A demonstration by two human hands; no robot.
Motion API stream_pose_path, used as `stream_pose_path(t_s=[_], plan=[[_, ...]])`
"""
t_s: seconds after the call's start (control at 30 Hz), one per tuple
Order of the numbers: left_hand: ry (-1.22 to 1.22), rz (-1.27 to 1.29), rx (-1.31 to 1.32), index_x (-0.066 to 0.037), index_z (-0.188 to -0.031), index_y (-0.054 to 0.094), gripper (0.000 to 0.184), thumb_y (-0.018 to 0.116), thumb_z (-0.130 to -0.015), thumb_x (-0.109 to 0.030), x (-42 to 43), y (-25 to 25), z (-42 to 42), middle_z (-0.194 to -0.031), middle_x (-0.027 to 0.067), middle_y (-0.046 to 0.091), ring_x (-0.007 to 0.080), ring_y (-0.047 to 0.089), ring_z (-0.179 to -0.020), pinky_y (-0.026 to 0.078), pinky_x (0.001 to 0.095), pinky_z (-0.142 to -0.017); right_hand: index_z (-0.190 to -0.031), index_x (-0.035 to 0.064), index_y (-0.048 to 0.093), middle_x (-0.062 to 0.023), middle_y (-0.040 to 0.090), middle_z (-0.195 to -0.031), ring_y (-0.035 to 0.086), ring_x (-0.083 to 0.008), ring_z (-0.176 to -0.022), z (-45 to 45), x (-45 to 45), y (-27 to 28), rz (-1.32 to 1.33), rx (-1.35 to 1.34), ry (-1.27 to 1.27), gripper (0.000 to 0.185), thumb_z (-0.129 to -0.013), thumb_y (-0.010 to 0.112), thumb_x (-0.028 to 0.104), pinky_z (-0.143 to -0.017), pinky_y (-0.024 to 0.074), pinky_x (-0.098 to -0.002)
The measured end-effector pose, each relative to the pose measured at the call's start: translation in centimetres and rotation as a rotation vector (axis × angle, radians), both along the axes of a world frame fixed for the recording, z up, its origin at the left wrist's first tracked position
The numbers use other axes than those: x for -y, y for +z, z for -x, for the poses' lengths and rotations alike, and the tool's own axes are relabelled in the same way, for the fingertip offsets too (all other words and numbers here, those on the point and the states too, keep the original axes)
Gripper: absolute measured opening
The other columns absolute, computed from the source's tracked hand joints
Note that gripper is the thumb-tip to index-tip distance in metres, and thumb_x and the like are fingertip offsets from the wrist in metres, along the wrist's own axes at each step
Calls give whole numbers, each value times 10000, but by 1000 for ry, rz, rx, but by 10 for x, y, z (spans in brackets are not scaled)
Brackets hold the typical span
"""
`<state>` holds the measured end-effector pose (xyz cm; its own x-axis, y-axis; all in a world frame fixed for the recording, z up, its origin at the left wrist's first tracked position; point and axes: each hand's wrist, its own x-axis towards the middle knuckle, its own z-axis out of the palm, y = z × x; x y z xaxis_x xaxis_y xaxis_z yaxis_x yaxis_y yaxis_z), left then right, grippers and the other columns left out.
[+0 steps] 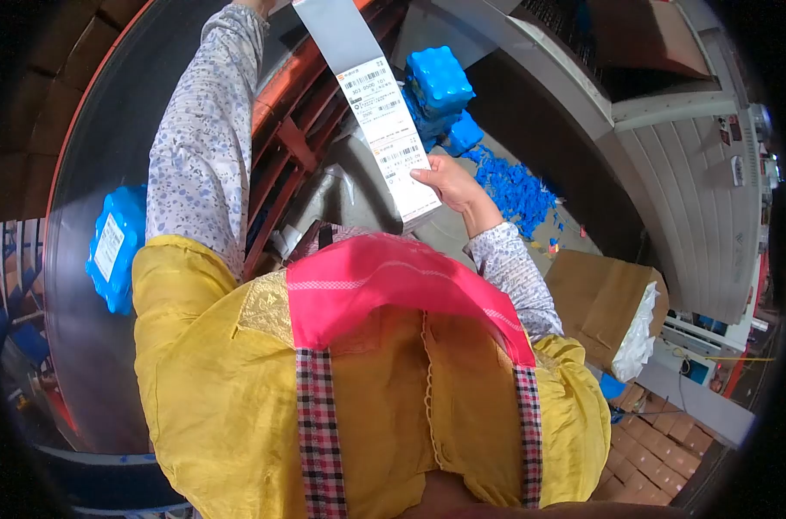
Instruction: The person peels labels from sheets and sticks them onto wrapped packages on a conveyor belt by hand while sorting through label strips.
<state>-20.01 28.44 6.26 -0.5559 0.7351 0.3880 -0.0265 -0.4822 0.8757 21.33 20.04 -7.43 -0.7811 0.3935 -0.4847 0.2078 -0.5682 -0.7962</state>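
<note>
A long strip of printed shipping labels (380, 112) with barcodes runs from the top edge down to my right hand (449, 184). My right hand pinches the strip's right edge near its lower end, thumb on the printed face. Only a sliver of my left hand (253, 4) shows at the top edge, near the strip's upper end; its fingers are out of view. At the left, a blue-wrapped bumpy package (120, 246) with a white label (109, 246) on it lies on a dark conveyor belt (86, 363).
Stacked blue-wrapped packages (439, 82) stand beyond my right hand, beside a heap of blue scraps (514, 192). A cardboard box (592, 298) with clear plastic sits at the right. Red metal framing (293, 147) borders the belt.
</note>
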Motion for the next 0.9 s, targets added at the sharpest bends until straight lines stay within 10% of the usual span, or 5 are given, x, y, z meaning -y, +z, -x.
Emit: stream_pose_path(t_s=[0.2, 0.3, 0.53, 0.63, 0.9], plan=[[110, 232, -478, 46, -1249, 480, 434, 494, -930, -249, 49, 21, -58, -1250, 177, 522, 259, 516, -1135, 415, 361, -966, -1230, 4, 506, -144, 595, -1151, 570, -237, -1050, 30, -25, 31, -1174, 232, -114, 516, -776, 690, 167, -885, 445, -328], [42, 107, -775, -139, -1402, 351, 614, 524, -823, -27, 87, -13, -94, -1174, 192, 584, 243, 569, -1084, 447, 342, -906, -1289, 40, 457, -151, 516, -1258, 470, -313, -1180, 78, -36, 131, -1634, -20, -321, 678, -693, 746, 185, -977, 381, -372], [-409, 200, 176, -55, -1458, 33, 877, 573, -778, 60, 159, -39, -124, -1203, 122, 528, 173, 566, -1037, 459, 288, -860, -848, 50, 693, -68, 636, -801, 586, -237, -819, 156, -52, 137, -1372, -239, 72, 161, -699, 705, 110, -726, 467, -325], [-547, 413, 436, 44, -1222, 475, 382, 556, -861, -49, 170, -60, -93, -1019, 103, 622, 153, 624, -885, 518, 291, -755, -826, 22, 678, -97, 612, -752, 608, -244, -685, 181, -40, 123, -1400, -306, 39, 121, -736, 675, 103, -618, 476, -315], [74, 622, -139, 26, -861, 662, 237, 511, -894, -153, 142, -131, -49, -811, 44, 659, 89, 600, -694, 480, 240, -586, -839, 95, 712, -69, 648, -887, 589, -246, -850, 237, -68, 70, -1735, -265, -139, 114, -749, 671, 151, -753, 475, -339]])
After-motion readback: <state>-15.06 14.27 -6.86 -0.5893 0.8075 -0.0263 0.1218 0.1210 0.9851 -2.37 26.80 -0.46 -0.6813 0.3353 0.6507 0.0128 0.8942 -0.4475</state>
